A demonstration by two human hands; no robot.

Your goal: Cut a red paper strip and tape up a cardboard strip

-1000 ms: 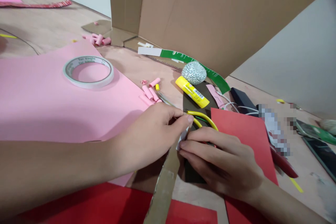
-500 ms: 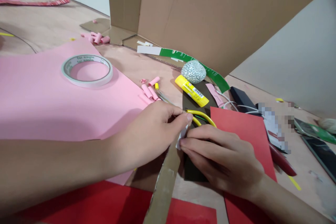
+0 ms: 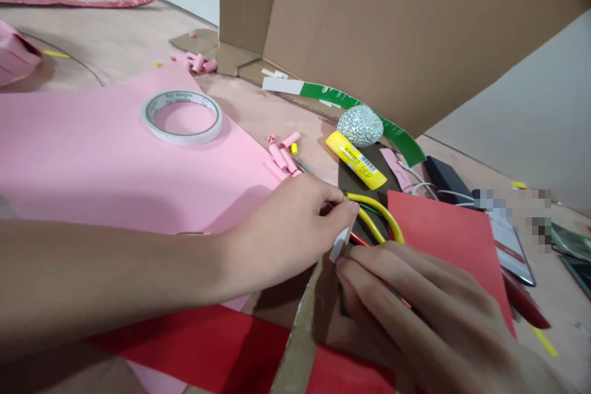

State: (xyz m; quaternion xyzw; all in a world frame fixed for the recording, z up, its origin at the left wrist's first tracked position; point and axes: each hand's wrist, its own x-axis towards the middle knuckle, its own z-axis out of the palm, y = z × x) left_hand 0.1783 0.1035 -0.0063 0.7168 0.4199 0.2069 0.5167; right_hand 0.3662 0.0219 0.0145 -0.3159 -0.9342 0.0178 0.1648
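A narrow cardboard strip (image 3: 302, 332) stretches from the lower edge up between my hands, a short piece of white tape (image 3: 340, 245) near its upper end. My left hand (image 3: 295, 231) is closed, pinching that upper end between thumb and fingers. My right hand (image 3: 415, 301) has its fingers pressed together at the tape's lower end, against the strip's right edge; its thumb is hidden. Just beyond the fingertips lies a tool with curved yellow handles (image 3: 390, 215), its head out of sight. A yellow glue stick (image 3: 356, 160) rests behind it, touching a patterned roundish ball (image 3: 360, 126).
A roll of tape (image 3: 212, 132) lies on pink paper (image 3: 92, 160) at left. Small pink paper rolls (image 3: 279, 157) lie near its edge. Red paper (image 3: 443, 234) is at right, beside a phone (image 3: 517, 258). A large cardboard panel (image 3: 369, 24) stands behind a green strip (image 3: 341, 97).
The view has shifted, so most things sit further right. My right hand has moved lower and nearer, showing more of the yellow handles. Both hands stay at the cardboard strip and white tape.
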